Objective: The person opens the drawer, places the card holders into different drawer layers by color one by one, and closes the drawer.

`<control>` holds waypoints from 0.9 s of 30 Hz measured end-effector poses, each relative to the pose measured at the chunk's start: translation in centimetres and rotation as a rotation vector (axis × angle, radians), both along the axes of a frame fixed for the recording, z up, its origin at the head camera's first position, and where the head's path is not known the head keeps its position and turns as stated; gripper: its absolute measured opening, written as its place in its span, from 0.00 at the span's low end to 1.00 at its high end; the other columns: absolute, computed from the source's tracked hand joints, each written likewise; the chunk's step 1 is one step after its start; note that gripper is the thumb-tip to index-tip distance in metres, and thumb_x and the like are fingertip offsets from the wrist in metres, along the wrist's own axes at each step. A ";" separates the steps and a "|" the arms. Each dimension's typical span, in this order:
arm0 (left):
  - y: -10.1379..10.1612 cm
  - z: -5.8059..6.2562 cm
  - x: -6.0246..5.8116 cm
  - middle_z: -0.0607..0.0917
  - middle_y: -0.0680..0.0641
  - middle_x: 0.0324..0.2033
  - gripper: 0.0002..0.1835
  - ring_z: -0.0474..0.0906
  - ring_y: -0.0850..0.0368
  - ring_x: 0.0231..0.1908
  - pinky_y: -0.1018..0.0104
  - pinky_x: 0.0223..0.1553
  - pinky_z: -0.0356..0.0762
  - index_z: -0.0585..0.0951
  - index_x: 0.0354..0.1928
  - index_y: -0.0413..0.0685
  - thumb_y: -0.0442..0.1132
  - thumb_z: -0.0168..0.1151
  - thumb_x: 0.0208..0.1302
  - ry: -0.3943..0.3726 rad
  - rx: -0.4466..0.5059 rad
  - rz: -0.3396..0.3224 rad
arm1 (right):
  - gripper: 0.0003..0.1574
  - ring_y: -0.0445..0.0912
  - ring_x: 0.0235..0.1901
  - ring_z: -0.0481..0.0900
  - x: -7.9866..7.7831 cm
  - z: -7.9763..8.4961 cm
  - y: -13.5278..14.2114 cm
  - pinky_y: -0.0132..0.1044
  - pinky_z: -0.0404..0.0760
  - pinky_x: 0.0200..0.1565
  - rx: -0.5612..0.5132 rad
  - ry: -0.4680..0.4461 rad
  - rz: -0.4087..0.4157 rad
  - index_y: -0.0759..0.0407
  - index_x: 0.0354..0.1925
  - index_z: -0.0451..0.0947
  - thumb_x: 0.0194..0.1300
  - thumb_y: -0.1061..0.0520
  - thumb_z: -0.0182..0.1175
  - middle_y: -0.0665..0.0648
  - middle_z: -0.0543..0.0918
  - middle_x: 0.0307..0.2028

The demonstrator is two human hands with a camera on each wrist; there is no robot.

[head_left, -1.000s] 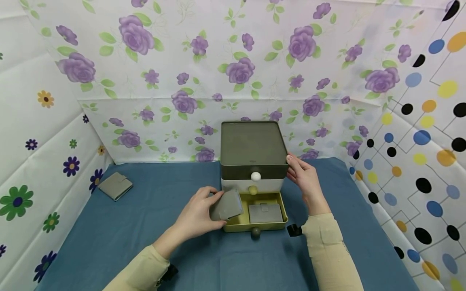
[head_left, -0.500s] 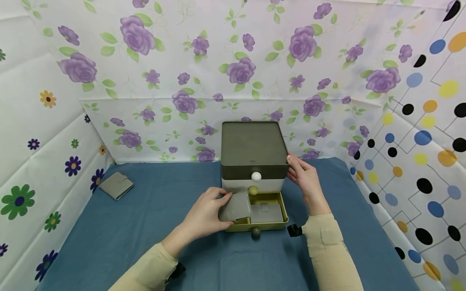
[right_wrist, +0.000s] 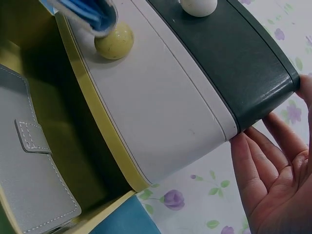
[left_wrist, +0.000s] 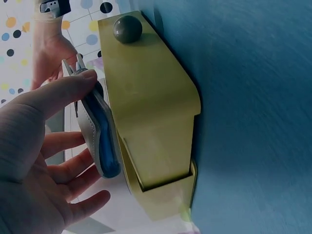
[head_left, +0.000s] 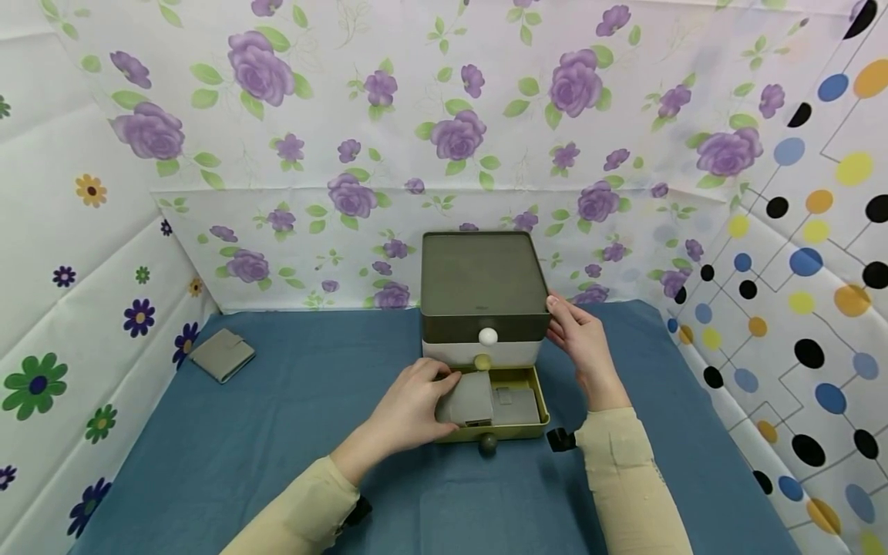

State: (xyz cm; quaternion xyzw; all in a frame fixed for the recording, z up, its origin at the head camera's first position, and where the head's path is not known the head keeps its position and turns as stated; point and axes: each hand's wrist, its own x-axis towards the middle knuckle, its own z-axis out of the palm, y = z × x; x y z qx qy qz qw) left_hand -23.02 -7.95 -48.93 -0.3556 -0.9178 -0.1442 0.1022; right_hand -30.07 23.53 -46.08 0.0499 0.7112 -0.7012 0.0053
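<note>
My left hand [head_left: 412,406] pinches a grey wallet [head_left: 473,399] between thumb and fingers, over the left part of a pulled-out yellow drawer [head_left: 519,433]. In the left wrist view this wallet [left_wrist: 96,127] is edge-on, slightly parted, with blue inside. A second grey wallet [head_left: 522,412] with a strap lies in the right part of the drawer, partly covered by the held one in the head view. My right hand [head_left: 581,347] touches the right side of the small drawer cabinet [head_left: 482,274]; in the right wrist view its fingertips [right_wrist: 239,139] rest against that side.
Another grey wallet [head_left: 223,354] lies on the blue tablecloth [head_left: 305,362] at the far left. The cabinet's white middle drawer [head_left: 451,354] and dark top drawer [head_left: 451,330] are pushed in. Floral cloth [head_left: 388,154] hangs behind, and dotted cloth [head_left: 798,308] stands at right.
My left hand has moved right with the wallet, from the drawer's left edge to over its inside, where the wallet now overlaps the second one. The right hand has stayed at the cabinet's side.
</note>
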 end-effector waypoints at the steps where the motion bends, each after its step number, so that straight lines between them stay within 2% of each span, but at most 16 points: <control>1: 0.1 -0.1 0.0 0.83 0.44 0.56 0.42 0.76 0.46 0.59 0.45 0.61 0.78 0.84 0.67 0.43 0.55 0.86 0.53 0.003 0.002 -0.007 | 0.48 0.50 0.71 0.76 0.0 0.0 0.0 0.33 0.81 0.61 0.000 0.002 -0.001 0.49 0.80 0.70 0.73 0.28 0.63 0.54 0.71 0.77; 7: 0.6 -0.5 -0.1 0.82 0.44 0.56 0.40 0.76 0.46 0.58 0.47 0.60 0.78 0.84 0.67 0.43 0.54 0.85 0.55 -0.003 0.011 -0.025 | 0.48 0.47 0.67 0.80 0.1 0.0 -0.1 0.32 0.82 0.59 -0.009 0.008 -0.009 0.51 0.79 0.70 0.73 0.29 0.63 0.57 0.74 0.75; 17: 0.9 -0.9 -0.1 0.82 0.43 0.56 0.41 0.75 0.46 0.58 0.48 0.61 0.77 0.82 0.69 0.43 0.54 0.85 0.57 -0.041 0.029 -0.005 | 0.49 0.49 0.70 0.77 0.1 0.0 0.0 0.34 0.80 0.62 -0.002 -0.001 -0.009 0.50 0.80 0.69 0.73 0.28 0.63 0.55 0.72 0.76; 27: 0.8 -1.2 -0.3 0.80 0.44 0.64 0.39 0.73 0.45 0.66 0.42 0.67 0.73 0.83 0.69 0.47 0.51 0.85 0.57 -0.046 0.085 -0.008 | 0.50 0.49 0.70 0.77 0.0 0.0 -0.1 0.34 0.80 0.62 -0.006 -0.004 -0.010 0.51 0.80 0.69 0.72 0.27 0.63 0.54 0.71 0.77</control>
